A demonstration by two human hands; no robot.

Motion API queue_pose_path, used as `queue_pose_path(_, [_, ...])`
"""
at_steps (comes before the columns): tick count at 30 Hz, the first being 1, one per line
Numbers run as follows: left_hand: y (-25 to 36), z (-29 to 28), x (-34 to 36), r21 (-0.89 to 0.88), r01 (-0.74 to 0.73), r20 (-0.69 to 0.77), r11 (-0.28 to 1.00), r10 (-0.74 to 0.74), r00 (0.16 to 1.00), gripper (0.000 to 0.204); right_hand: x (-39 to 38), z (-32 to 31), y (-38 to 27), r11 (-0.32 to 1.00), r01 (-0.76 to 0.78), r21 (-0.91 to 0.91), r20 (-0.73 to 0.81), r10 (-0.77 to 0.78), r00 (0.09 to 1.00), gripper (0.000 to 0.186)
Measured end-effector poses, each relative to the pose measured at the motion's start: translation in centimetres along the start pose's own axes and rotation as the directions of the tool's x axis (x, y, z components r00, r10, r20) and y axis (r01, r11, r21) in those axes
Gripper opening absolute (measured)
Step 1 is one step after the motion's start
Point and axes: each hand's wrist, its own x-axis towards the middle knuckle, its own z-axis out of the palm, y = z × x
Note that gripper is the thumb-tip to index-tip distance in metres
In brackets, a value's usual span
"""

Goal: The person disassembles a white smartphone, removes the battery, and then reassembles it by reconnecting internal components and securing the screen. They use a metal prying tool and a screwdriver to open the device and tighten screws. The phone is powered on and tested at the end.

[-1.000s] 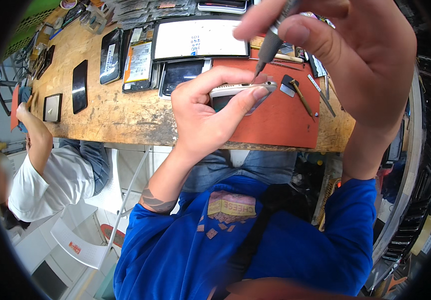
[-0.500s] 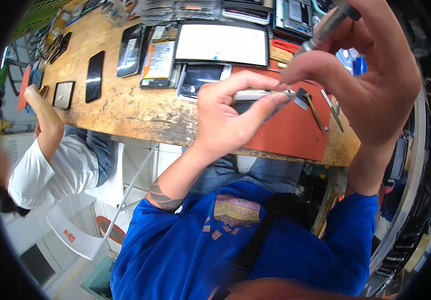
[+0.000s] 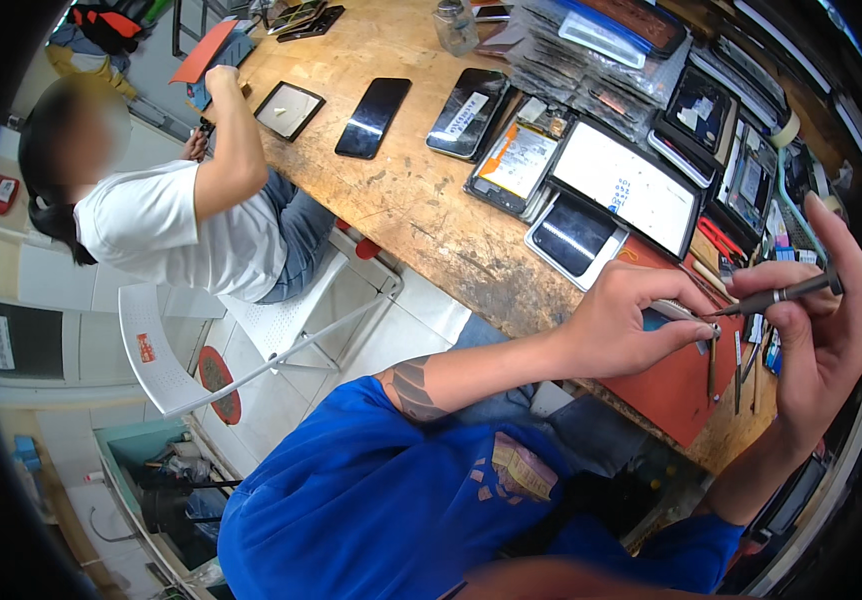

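Observation:
My left hand (image 3: 616, 322) is closed around a thin phone (image 3: 657, 318), held edge-on with the fingers on one face and the thumb on the other. In my right hand (image 3: 819, 340) is a slim grey screwdriver (image 3: 787, 294), gripped between the thumb and fingers. Its fine tip points at the phone's end and seems to touch it; the exact contact is too small to tell. Beneath both hands lies a reddish-brown mat (image 3: 673, 402). A brass-coloured tool (image 3: 712, 372) rests on the mat, with thin tools (image 3: 738, 372) beside it.
A white-screened tablet (image 3: 623, 185), an opened phone with an orange-edged battery (image 3: 517, 160), and a white-framed phone (image 3: 573, 240) lie on the wooden table (image 3: 431, 235). Dark phones (image 3: 373, 118) lie farther left. A co-worker in a white shirt (image 3: 151, 215) sits at the left near a white chair (image 3: 151, 355).
My view has swung left, so the table and hands appear farther right and more of the co-worker shows. The screwdriver lies more level, its tip still at the phone's end.

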Motion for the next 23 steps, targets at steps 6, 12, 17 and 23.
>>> queue_pose_path(6, [-0.3, 0.2, -0.2, -0.033, 0.051, -0.012, 0.998, -0.052, 0.999, 0.016, -0.6, 0.7, -0.5, 0.998, -0.054, -0.021, -0.069, 0.052, 0.996, 0.06])
queue_pose_path(12, [-0.1, -0.9, -0.8, -0.047, 0.044, 0.1, 0.998, -0.039, 0.994, 0.019, 0.5, -0.4, 2.5, 0.991, -0.069, 0.111, -0.312, 0.101, 0.945, 0.06])
queue_pose_path(17, [-0.8, -1.7, -0.7, -0.17, -0.057, 0.175, 0.984, 0.087, 0.981, 0.035, 0.8, 3.9, 10.5, 0.924, -0.15, 0.352, -0.327, 0.271, 0.905, 0.026])
queue_pose_path(23, [-1.5, -3.1, -0.2, -0.352, 0.009, 0.108, 0.936, 0.032, 0.994, 0.026, 0.1, 6.1, 14.9, 0.883, -0.285, 0.373, -0.207, 0.379, 0.902, 0.023])
